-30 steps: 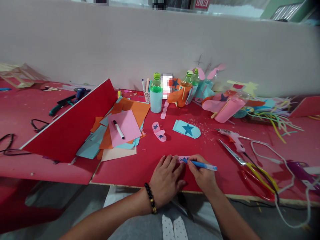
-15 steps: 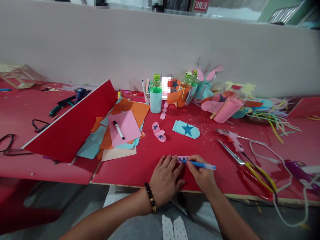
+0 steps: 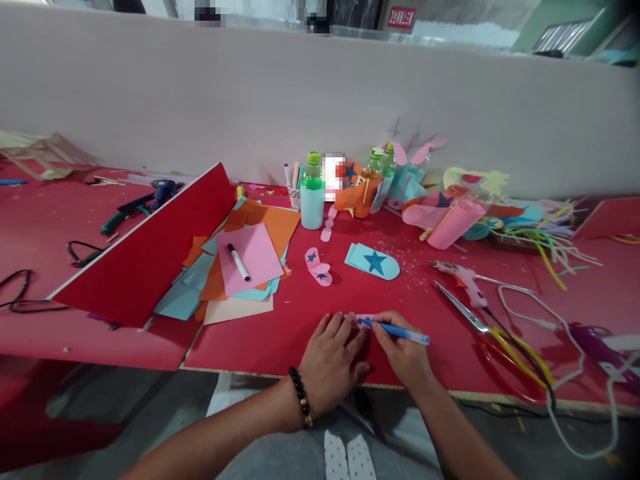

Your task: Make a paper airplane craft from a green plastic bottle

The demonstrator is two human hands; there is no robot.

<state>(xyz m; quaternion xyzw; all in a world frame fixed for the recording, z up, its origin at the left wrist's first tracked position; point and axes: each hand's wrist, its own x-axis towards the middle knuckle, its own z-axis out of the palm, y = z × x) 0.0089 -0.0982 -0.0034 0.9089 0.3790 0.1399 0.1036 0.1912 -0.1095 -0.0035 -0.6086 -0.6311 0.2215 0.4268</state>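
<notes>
Near edge of a red work table (image 3: 300, 320), seen from above. The left hand (image 3: 333, 363) lies palm down with fingers spread flat, pressing a small pink paper strip (image 3: 364, 320) against the table; the strip shows only just beyond the fingertips. The right hand (image 3: 403, 353) has its fingers closed around a blue pen (image 3: 400, 331), whose tip touches the strip at its right end. Dark blue marks are visible on the strip; their shape is too small to tell.

Beyond the hands, toward the middle of the table, lie a pink cut-out with two blue stars (image 3: 317, 265) and, just to its right, a light blue cut-out with one blue star (image 3: 374, 261). To the left sits a loose stack of coloured paper sheets (image 3: 235, 267) with a marker (image 3: 239, 261) on the top pink sheet, beside a tilted red board (image 3: 150, 253). To the right of the hands lie scissors (image 3: 493, 333) and a pink glue gun (image 3: 463, 275). At the far side, a green-capped bottle (image 3: 313, 192) stands upright near the wall.
</notes>
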